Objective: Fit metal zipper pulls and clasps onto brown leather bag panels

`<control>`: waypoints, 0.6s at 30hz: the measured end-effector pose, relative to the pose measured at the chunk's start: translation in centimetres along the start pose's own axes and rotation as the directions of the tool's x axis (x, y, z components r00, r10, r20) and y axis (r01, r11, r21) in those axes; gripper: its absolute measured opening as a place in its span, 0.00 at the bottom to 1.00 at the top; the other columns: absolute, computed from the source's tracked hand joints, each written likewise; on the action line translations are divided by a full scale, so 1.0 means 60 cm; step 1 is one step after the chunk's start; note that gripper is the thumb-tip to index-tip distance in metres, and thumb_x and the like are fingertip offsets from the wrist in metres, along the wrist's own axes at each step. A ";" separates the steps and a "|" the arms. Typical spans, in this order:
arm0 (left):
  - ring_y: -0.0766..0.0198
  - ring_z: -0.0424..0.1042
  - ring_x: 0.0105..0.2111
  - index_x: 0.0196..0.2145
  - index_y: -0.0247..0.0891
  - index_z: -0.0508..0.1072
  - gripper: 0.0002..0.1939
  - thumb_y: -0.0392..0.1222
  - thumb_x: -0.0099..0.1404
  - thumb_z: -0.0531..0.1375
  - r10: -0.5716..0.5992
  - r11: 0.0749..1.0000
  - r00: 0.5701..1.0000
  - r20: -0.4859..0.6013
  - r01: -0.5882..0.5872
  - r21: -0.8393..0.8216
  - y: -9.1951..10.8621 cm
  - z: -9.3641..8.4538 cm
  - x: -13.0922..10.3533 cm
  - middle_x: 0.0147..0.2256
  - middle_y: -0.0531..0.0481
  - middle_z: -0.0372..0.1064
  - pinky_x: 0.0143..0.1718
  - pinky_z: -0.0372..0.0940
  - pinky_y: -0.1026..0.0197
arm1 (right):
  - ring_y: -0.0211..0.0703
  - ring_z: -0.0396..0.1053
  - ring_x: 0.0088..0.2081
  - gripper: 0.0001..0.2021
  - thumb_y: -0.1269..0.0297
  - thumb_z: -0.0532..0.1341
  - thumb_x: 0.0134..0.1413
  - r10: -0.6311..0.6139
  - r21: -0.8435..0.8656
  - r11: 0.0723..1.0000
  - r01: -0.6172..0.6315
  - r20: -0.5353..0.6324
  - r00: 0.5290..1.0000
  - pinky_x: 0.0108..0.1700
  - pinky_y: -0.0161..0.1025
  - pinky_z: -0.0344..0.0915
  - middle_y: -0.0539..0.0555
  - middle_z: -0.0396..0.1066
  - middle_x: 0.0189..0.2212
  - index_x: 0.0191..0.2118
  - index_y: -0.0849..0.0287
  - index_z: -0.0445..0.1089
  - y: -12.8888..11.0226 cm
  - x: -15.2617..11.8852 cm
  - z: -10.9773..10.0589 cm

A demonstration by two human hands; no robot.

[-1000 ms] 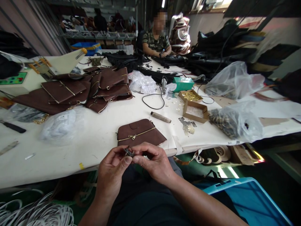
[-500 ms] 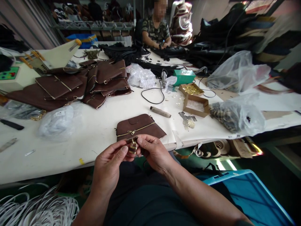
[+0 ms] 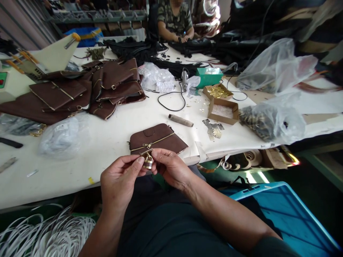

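Nearest, my left hand (image 3: pixel 116 182) has its thumb and forefinger pinched on the left end of a slim, dull metal bar (image 3: pixel 146 152); the remaining fingers are curled. My right hand (image 3: pixel 173 169) has its thumb and fingertips closed on the bar's right end. Directly below the bar, between my hands, sits a small brass-coloured padlock-shaped fitting (image 3: pixel 148 163) with a dark middle band. Whether any fingertip bears on its back, I cannot tell.

Low on the left lies a loose heap of white plastic-like cord (image 3: pixel 63 233); low on the right, a blue plastic crate (image 3: pixel 291 210).

Just beyond my hands, a brown leather-look pouch (image 3: pixel 157 136) with a slanting gold zip lies flat near the edge of the white-covered table (image 3: pixel 107 142). Past it are a greyish-brown rod (image 3: pixel 180 120) and, to the right, thin silvery metal plates (image 3: pixel 213 129). Farther back stand an open cardboard box (image 3: pixel 222 110) and a second box of gold-coloured pieces (image 3: pixel 217 91). Brown bags (image 3: pixel 112 80) are piled on the left. Across the table sits a person in a camouflage shirt (image 3: pixel 175 19).
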State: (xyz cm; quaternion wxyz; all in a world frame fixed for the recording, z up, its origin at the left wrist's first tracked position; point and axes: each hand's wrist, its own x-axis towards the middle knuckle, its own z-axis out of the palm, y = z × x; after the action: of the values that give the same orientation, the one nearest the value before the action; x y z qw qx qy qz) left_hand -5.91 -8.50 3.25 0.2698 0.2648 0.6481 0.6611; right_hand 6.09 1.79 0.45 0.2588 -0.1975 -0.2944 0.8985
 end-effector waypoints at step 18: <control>0.62 0.83 0.28 0.39 0.36 0.84 0.10 0.44 0.62 0.73 0.181 0.961 0.975 -0.131 -0.146 0.237 0.010 0.027 0.003 0.33 0.49 0.85 0.34 0.80 0.63 | 0.41 0.77 0.39 0.31 0.63 0.81 0.46 -0.279 -0.099 0.954 0.282 0.045 0.959 0.47 0.43 0.76 0.49 0.79 0.40 0.56 0.50 0.73 0.017 -0.018 -0.008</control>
State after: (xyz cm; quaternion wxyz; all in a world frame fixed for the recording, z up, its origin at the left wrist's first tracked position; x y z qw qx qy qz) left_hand -4.91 -7.20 3.88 0.1325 0.2956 0.7134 0.6214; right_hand 6.82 0.64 -0.33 0.3683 -0.1533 -0.3702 0.8389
